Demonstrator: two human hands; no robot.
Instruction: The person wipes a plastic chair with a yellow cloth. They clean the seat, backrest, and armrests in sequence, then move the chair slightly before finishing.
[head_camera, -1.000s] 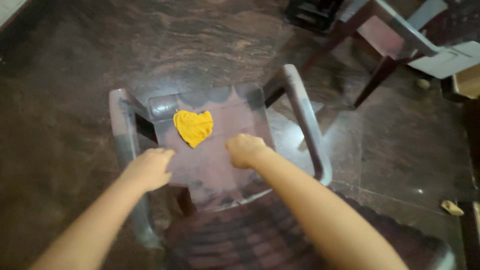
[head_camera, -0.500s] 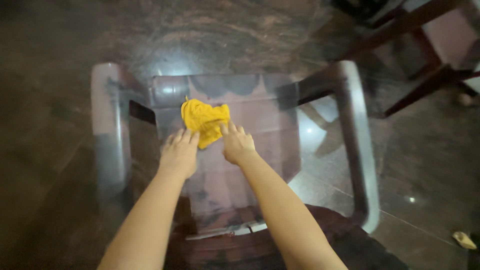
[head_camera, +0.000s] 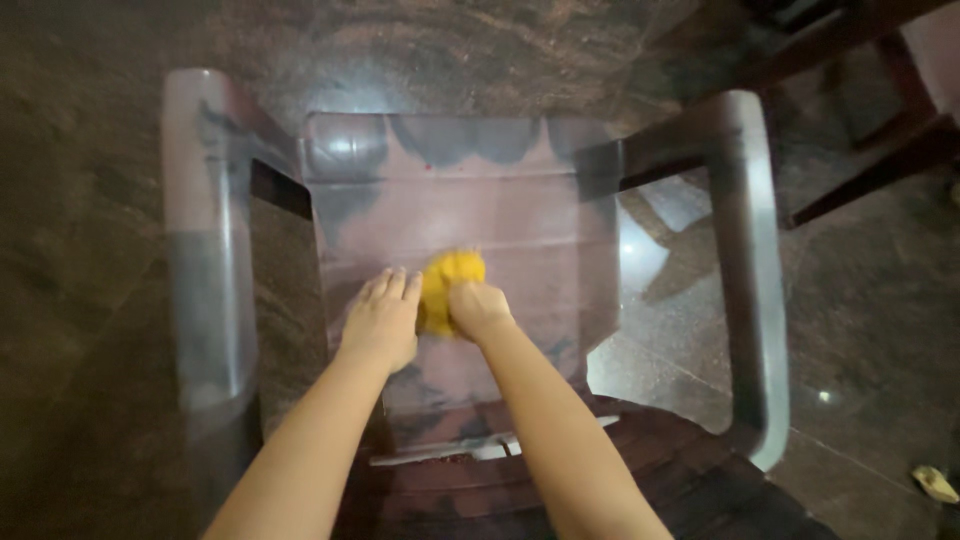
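Fingers of right hand (head_camera: 480, 308) clamped on yellow cloth (head_camera: 447, 285); left hand (head_camera: 382, 320) flat beside.

Dim, motion-blurred view; glare spots on the glossy floor (head_camera: 830, 397) and chair seat (head_camera: 520, 215), edges smeared

One yellow cloth (head_camera: 447, 285) lies on one plastic chair (head_camera: 470, 210). Two hands meet at the cloth: left hand (head_camera: 382, 320), right hand (head_camera: 480, 308). The chair has two armrests.
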